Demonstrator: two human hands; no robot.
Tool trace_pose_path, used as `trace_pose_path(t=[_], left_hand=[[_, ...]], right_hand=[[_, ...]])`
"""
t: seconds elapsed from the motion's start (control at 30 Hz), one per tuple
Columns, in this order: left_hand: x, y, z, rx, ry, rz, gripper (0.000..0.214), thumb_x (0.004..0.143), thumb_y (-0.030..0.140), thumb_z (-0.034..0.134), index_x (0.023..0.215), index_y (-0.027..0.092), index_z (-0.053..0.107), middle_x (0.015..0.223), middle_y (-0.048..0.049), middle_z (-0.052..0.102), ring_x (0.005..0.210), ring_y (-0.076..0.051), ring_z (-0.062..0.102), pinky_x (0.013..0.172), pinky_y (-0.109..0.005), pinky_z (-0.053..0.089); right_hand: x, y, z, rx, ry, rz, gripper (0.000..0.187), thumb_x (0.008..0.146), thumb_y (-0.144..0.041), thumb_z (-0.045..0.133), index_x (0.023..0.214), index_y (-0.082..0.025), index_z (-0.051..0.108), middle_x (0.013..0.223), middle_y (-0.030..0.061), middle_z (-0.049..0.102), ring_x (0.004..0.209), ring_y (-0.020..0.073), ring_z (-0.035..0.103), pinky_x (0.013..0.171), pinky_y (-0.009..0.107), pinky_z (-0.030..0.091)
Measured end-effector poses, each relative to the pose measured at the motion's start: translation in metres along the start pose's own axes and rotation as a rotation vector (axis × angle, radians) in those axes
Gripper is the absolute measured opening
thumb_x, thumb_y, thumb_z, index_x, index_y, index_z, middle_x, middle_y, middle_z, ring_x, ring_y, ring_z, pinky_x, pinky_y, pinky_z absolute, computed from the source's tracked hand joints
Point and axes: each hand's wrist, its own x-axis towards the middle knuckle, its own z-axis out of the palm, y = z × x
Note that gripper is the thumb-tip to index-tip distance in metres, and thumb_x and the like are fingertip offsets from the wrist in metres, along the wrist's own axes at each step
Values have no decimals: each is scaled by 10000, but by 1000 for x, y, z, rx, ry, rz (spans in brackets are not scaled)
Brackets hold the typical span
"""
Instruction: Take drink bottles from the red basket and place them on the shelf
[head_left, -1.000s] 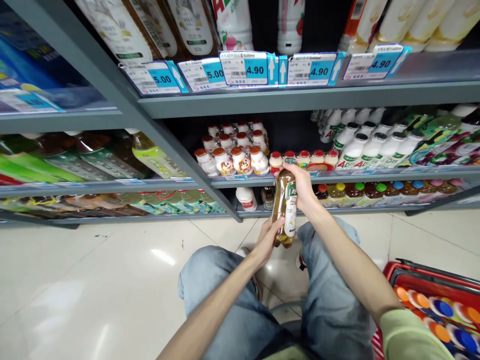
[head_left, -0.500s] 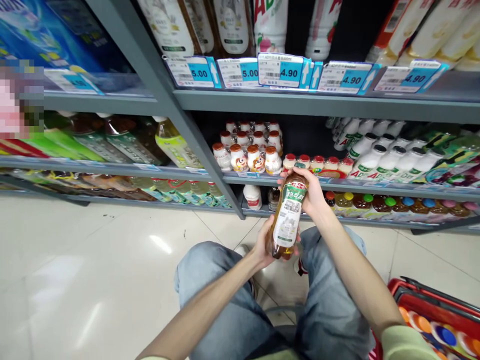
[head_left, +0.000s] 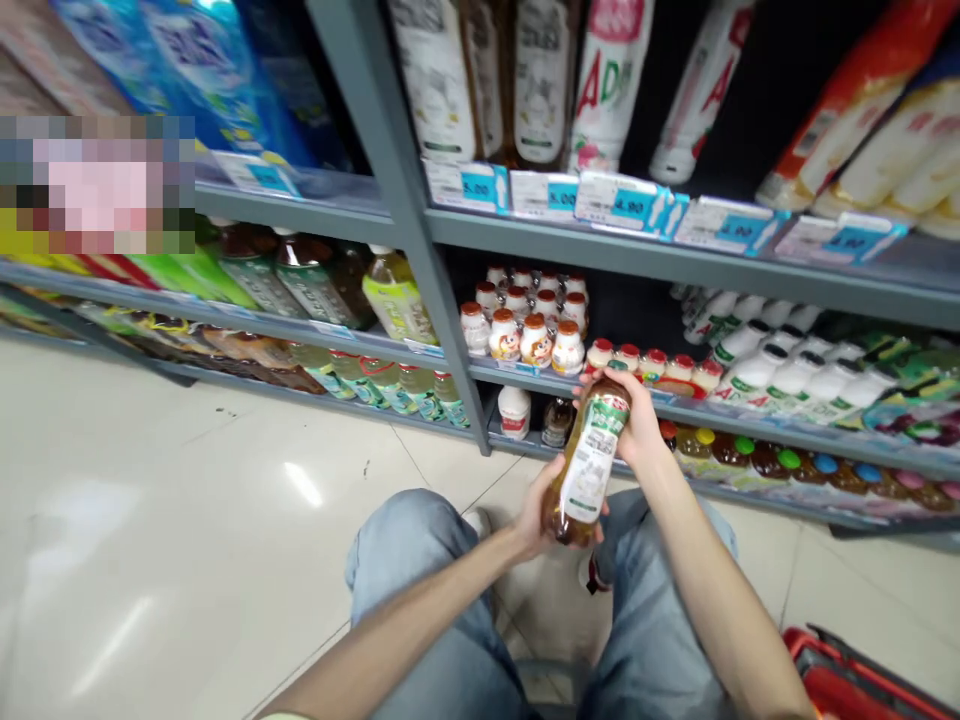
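Between my two hands I hold a drink bottle (head_left: 589, 465), brown with a white and green label and a green cap, tilted with its cap end toward the shelves. My left hand (head_left: 538, 508) is closed around the lower part, with fingertips showing past the far side of the base. Higher up, my right hand (head_left: 637, 415) grips the neck end just below the cap. The bottle is over the gap between my knees, in front of the lower shelves. Its label faces me, though the print is blurred.
Small white bottles with red caps (head_left: 535, 340) stand on the middle shelf ahead. White bottles with black caps (head_left: 757, 372) lean to the right. Price tags (head_left: 630, 203) line the upper shelf edge (head_left: 525, 228). A red basket (head_left: 847, 675) sits on the floor at lower right.
My view has swung left and up, so the shelves appear shifted right and lower, and less of the red basket shows. Both hands keep their hold on the bottle.
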Motion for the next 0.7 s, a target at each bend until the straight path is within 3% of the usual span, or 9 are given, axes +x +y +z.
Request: trace_pose_path(t=[0.23, 0.43, 0.6, 0.7], left_hand=[[3, -6, 1, 179, 143, 313, 658, 785, 743, 674, 940, 104, 676, 656, -76, 680, 512, -208, 657, 476, -296, 515], [-4, 6, -8, 372, 159, 516, 560, 854, 686, 638, 850, 127, 662, 684, -37, 611, 572, -133, 526, 535, -252, 419], [-10, 19, -12, 475, 110, 614, 561, 856, 675, 627, 901, 122, 716, 773, -44, 612, 704, -156, 493, 628, -263, 368], [-8, 21, -15, 452, 36, 615, 600, 790, 724, 647, 904, 143, 739, 787, -53, 638, 706, -187, 531, 643, -294, 395]], right_hand=[[-9, -7, -8, -320, -76, -106, 325, 751, -489, 782, 887, -195, 762, 923, 60, 788, 845, 252, 752, 768, 363, 610], [-28, 2, -12, -513, -141, -184, 532, 700, -687, 777, 965, -228, 737, 1047, 99, 783, 981, 322, 744, 876, 454, 596], [-63, 15, -17, -759, -209, -185, 613, 492, -544, 945, 981, -252, 719, 990, 93, 783, 922, 349, 745, 877, 495, 586], [-73, 14, -23, -894, -263, -185, 562, 509, -530, 934, 951, -248, 732, 905, 83, 776, 854, 352, 740, 837, 510, 587]])
